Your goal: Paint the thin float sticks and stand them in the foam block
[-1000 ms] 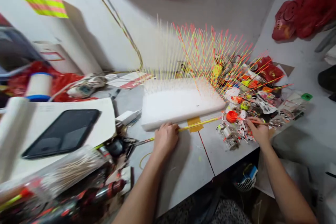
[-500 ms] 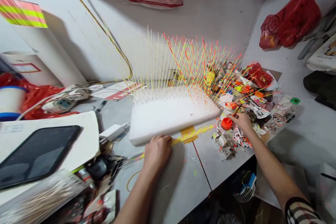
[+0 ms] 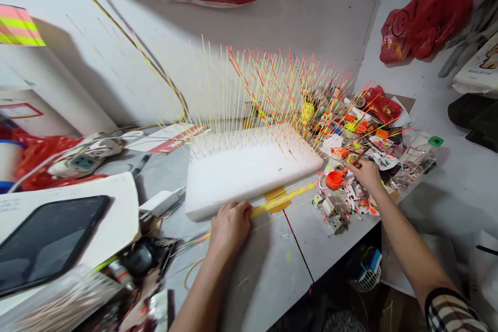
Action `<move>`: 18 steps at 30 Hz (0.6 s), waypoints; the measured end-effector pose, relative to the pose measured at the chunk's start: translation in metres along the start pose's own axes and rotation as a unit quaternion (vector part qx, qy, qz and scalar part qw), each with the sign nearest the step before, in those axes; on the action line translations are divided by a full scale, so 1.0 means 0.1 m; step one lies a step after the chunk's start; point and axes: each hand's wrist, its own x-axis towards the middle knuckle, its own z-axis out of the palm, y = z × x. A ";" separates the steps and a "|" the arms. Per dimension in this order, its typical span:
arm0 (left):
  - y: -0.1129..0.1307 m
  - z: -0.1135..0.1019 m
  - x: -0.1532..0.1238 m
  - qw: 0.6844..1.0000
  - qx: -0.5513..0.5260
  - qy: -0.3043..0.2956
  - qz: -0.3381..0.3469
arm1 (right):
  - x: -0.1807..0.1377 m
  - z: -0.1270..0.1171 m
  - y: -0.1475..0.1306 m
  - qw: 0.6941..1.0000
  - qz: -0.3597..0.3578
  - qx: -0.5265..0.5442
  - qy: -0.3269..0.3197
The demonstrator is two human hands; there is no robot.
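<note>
"What were the hands doing?"

"The left hand [image 3: 230, 225] lay on the tabletop [image 3: 268, 270], just in front of a white foam block [image 3: 249, 168], closed around a bundle of thin yellow sticks [image 3: 301, 190]."

"Which way did they run?"

"Out to the right, across a tan patch [image 3: 272, 194]. Their other ends showed to the left of the wrist, a bit blurred from where I stood."

"And the right hand [image 3: 365, 174]?"

"That one pinched a slender dark stick [image 3: 362, 154], something like a brush handle, slanting up toward the far right. Just beside it sat a bright orange pot [image 3: 333, 180]. Whether the stick's tip touched the pot, I couldn't tell."

"What was on the foam?"

"Rows of yellow and red rods [image 3: 290, 101] stood out of its far part, plenty of them leaning."

"And farther out?"

"To the right, a heap of small clutter [image 3: 383, 148], with a green-capped clear bottle [image 3: 424, 155] at its edge. To the left, a dark phone [image 3: 54, 244] lay on a white page [image 3: 126, 207]. Nearer, on that side, was a clear bag of thin pale sticks [image 3: 64, 298]."

"Anything on the wall?"

"A red bag [image 3: 431, 21] hung at the far right, a smiling face printed on it."
</note>
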 end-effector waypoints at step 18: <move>-0.03 -0.12 -0.03 0.995 -0.065 -0.074 0.010 | -0.37 -0.29 -0.12 0.985 -0.113 0.086 -0.096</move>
